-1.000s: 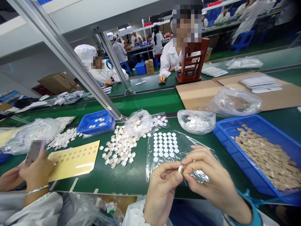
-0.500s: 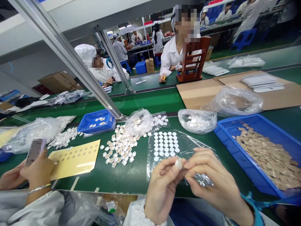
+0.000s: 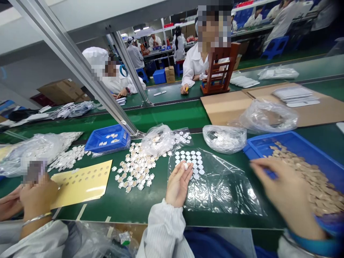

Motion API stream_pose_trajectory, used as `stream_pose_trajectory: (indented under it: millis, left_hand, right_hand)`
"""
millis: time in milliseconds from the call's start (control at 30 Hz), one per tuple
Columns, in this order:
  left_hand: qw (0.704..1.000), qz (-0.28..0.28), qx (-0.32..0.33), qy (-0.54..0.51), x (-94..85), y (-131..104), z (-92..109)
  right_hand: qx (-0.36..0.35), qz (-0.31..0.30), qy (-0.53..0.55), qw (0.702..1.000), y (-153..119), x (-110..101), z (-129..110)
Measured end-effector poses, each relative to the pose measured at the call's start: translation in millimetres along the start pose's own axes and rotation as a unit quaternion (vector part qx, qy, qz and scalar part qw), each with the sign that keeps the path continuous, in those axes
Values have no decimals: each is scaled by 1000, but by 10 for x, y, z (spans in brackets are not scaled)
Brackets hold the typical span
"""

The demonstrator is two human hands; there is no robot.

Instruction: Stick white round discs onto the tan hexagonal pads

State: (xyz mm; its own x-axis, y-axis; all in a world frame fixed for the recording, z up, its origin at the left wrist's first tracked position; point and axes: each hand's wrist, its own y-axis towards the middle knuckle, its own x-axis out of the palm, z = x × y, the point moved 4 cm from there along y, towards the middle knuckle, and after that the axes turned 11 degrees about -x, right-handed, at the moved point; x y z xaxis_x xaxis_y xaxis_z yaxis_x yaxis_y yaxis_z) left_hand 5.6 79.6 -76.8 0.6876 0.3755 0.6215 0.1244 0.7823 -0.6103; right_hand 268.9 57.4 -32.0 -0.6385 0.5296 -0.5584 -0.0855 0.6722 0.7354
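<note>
Over the clear plastic sheet (image 3: 228, 200) on the green counter (image 3: 123, 206), the left hand (image 3: 177, 186) holds a small white disc (image 3: 185, 165) near its fingertips, the fingers lightly closed on it and the palm turned up, probably to keep the piece in sight. White dots (image 3: 193, 162) lie in rows on the sheet, likely so each can be lifted singly. The right hand (image 3: 286, 193) hangs by the blue tray (image 3: 268, 141) of brown discs (image 3: 319, 188), fingers bent (blurred, so I cannot tell whether they are closed or grip anything).
</note>
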Motion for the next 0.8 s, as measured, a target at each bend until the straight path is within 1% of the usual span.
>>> stream_pose_trajectory:
  millis: [33, 67, 100, 167, 233, 300, 433, 567, 700, 800]
  left_hand:
    - [1000, -5, -3, 3, 39, 65, -27]
    - [1000, -9, -5, 6, 76, 128, -54]
    - [1000, -12, -6, 8, 108, 188, -78]
    - [1000, -11, -9, 11, 149, 291, -123]
    - [1000, -6, -12, 12, 164, 365, -158]
    - [1000, -1, -15, 13, 160, 412, -181]
    - [1000, 5, -19, 8, 138, 449, -186]
    - [999, -6, -48, -9, 157, 382, -172]
    - [993, -53, -105, -34, 290, 129, -208]
    - [981, -99, -136, -94, 428, -113, -234]
  right_hand:
    - [-5, -53, 9, 999, 18, 228, -166]
    - [-11, -94, 17, 995, 23, 451, -310]
    - [-15, -122, 19, 992, 17, 655, -419]
    - [-15, -154, 12, 988, -17, 981, -528]
    - [-5, -165, -3, 986, -59, 1176, -525]
    - [7, -170, -13, 985, -92, 1264, -478]
    - [23, -179, -2, 984, -103, 1265, -423]
    - [21, -174, 48, 983, -52, 1116, -508]
    - [-27, -155, 122, 980, 17, 865, -748]
    - [-88, -149, 153, 973, 54, 694, -952]
